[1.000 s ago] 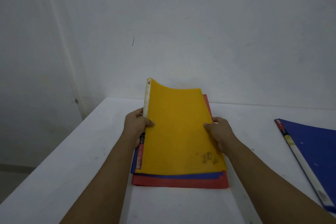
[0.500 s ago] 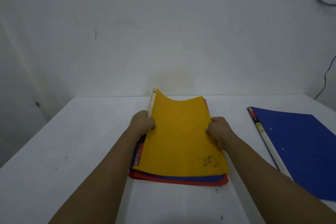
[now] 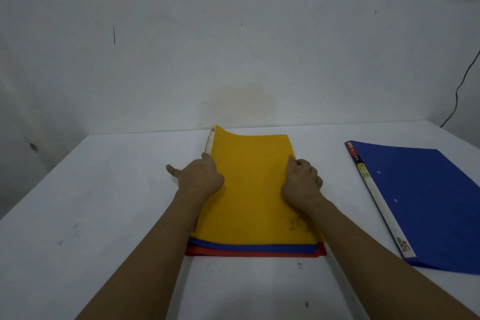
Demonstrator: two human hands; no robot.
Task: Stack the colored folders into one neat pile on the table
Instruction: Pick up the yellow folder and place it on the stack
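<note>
While the white table (image 3: 91, 215) is taking up most of the view, stretching back to a pale wall (image 3: 233, 34), the work is sitting near its middle. A pile of folders is lying there: a yellow folder (image 3: 252, 189) is resting on top, a blue folder (image 3: 249, 247) is showing as a thin strip along the near edge beneath it, and a red folder (image 3: 246, 254) is peeking out lowest. The near edges are stepping slightly rather than lining up, so the pile is not looking fully squared. The yellow folder's far left corner, by its white spine, is curling up off the pile.

Well apart on the right, a second blue folder (image 3: 428, 202) is lying flat and alone, its white spine strip facing the pile. That one is not yet joining the stack, so I am judging the task as well advanced but unfinished: three folders are gathered, one is waiting, and a final straightening seems to be needed.

Both hands are bracketing the pile. The left hand (image 3: 200, 176) is lying with fingers spread, pressing against the yellow folder's left edge, thumb pointing outward over the table; it is not clamping anything. The right hand (image 3: 302, 179) is curling loosely at the right edge, fingertips touching the yellow cover; whether it is pinching the edge or only nudging it, I cannot tell.
</note>
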